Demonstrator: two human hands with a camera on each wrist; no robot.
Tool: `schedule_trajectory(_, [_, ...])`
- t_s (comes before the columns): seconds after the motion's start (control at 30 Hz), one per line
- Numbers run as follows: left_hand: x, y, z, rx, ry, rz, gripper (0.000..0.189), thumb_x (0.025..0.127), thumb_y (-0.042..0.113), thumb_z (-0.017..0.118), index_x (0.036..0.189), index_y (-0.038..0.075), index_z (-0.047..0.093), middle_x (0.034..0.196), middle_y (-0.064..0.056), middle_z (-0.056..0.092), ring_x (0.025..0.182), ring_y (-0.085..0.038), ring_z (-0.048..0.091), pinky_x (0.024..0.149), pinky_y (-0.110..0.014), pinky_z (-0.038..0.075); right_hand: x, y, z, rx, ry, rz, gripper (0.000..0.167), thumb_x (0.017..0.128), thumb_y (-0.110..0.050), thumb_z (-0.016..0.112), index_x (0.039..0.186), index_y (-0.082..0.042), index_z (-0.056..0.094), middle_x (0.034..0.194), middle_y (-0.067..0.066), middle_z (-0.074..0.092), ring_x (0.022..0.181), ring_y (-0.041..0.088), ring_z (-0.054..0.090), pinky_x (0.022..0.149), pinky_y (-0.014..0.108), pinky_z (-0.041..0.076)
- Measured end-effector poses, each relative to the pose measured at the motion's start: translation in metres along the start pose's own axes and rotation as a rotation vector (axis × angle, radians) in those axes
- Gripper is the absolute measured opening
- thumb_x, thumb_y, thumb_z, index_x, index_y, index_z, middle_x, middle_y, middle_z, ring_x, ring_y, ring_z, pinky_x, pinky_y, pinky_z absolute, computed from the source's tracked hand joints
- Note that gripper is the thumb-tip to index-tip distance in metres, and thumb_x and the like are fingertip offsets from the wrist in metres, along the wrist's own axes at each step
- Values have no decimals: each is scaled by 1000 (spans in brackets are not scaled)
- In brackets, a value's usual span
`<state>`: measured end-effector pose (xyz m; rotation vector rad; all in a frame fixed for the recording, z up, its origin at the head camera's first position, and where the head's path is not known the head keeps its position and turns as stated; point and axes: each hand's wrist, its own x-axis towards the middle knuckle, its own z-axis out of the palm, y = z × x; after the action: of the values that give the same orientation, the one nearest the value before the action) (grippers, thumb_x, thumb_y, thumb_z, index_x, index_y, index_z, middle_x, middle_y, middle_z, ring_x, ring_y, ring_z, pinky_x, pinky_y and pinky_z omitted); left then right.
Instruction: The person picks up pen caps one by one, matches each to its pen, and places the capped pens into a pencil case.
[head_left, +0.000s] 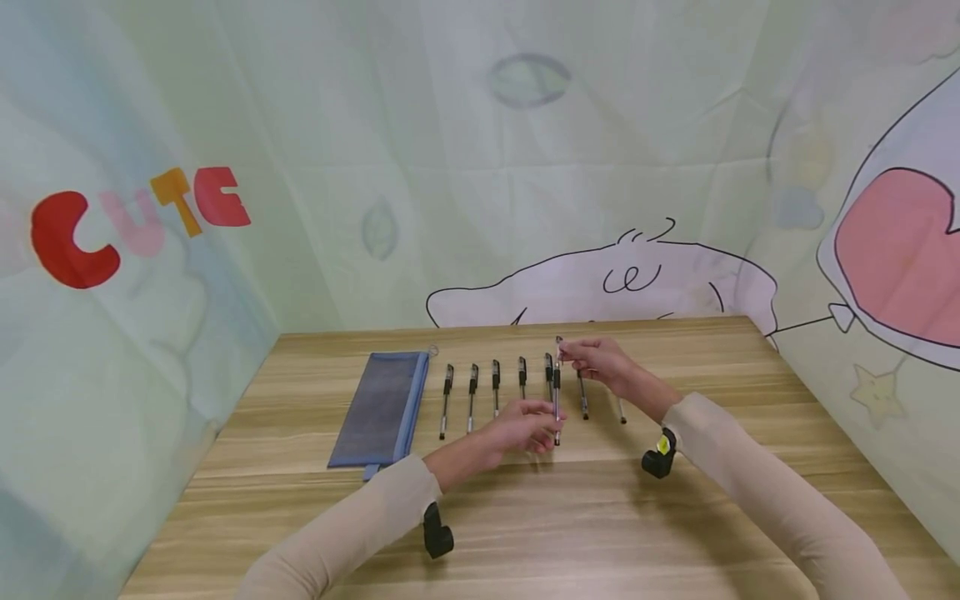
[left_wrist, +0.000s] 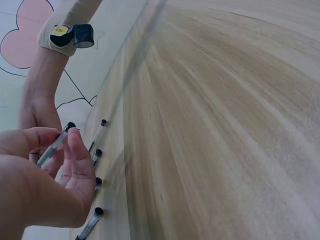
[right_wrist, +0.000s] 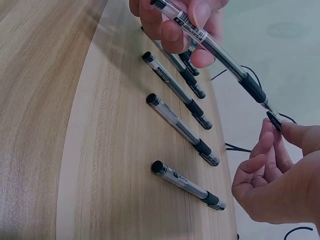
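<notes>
A clear-barrelled gel pen [right_wrist: 220, 52] with a black grip is raised just above the table. My left hand [head_left: 521, 427] pinches its rear end between thumb and fingers. At the pen's tip, my right hand [head_left: 603, 364] pinches the black-clipped cap [right_wrist: 274, 120] between thumb and fingers. In the right wrist view the pen's tip is at the cap's mouth; how far it sits inside I cannot tell. Several like pens lie in a row beneath and beside the hands, among them a pen [head_left: 446, 402] at the left end and a pen [head_left: 584, 396] under my right hand.
A blue mesh zip pouch [head_left: 378, 408] lies flat to the left of the pens, its zipper side facing them. The wooden table [head_left: 570, 525] meets a printed cloth backdrop [head_left: 337, 208] at its back edge. Both wrists carry small black cameras.
</notes>
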<state>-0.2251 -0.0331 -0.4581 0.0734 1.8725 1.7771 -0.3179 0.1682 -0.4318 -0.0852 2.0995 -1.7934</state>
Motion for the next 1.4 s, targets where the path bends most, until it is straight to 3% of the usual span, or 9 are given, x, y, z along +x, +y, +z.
schedule_trajectory(0.17, [0, 1, 1, 10, 4, 0, 34, 92, 10, 69, 124, -1, 66, 90, -4, 71, 68, -9, 64, 64, -18, 56, 0, 1, 2, -2, -16, 6, 45, 103, -26, 63, 132, 9, 60, 88, -10, 70, 80, 7, 56, 77, 22, 51])
schedule_trajectory(0.47, [3, 3, -3, -8, 27, 16, 37, 93, 6, 68, 128, -4, 63, 115, -23, 72, 76, -12, 68, 71, -22, 60, -1, 3, 6, -13, -31, 8, 36, 101, -22, 66, 125, 6, 66, 91, -4, 71, 75, 6, 56, 68, 18, 48])
schedule_trajectory(0.7, [10, 11, -6, 2, 69, 41, 39, 95, 6, 67, 133, -1, 62, 120, -24, 71, 81, -13, 69, 81, -27, 62, -1, 5, 7, -20, -46, 5, 34, 101, -20, 65, 124, 6, 66, 91, -3, 72, 72, 5, 55, 65, 17, 46])
schedule_trajectory(0.87, [16, 14, -5, -6, 100, 50, 37, 99, 9, 63, 134, -2, 60, 121, -25, 70, 80, -13, 69, 80, -28, 63, -1, 4, 7, -49, -68, -7, 36, 103, -17, 61, 129, 9, 63, 89, -5, 72, 72, 5, 54, 63, 17, 45])
schedule_trajectory(1.1, [18, 13, -3, -7, 83, 43, 40, 100, 12, 63, 138, -1, 57, 122, -25, 70, 78, -12, 68, 79, -26, 62, 0, 3, 6, -77, -101, -34, 43, 104, -16, 60, 142, 2, 55, 92, -7, 70, 72, 3, 56, 62, 16, 44])
schedule_trajectory(1.23, [17, 12, -4, -4, 77, 40, 45, 101, 13, 63, 143, 1, 53, 123, -24, 70, 81, -13, 69, 83, -28, 63, 0, 3, 6, -99, -99, -46, 42, 104, -17, 60, 143, -2, 56, 99, -6, 70, 75, 4, 59, 64, 17, 45])
schedule_trajectory(1.4, [17, 10, -5, -3, 96, 42, 48, 101, 13, 63, 147, 4, 51, 122, -23, 70, 86, -16, 72, 79, -26, 63, -2, 2, 8, -89, -66, -58, 43, 103, -20, 62, 141, -1, 57, 102, -8, 67, 79, 4, 61, 68, 18, 45])
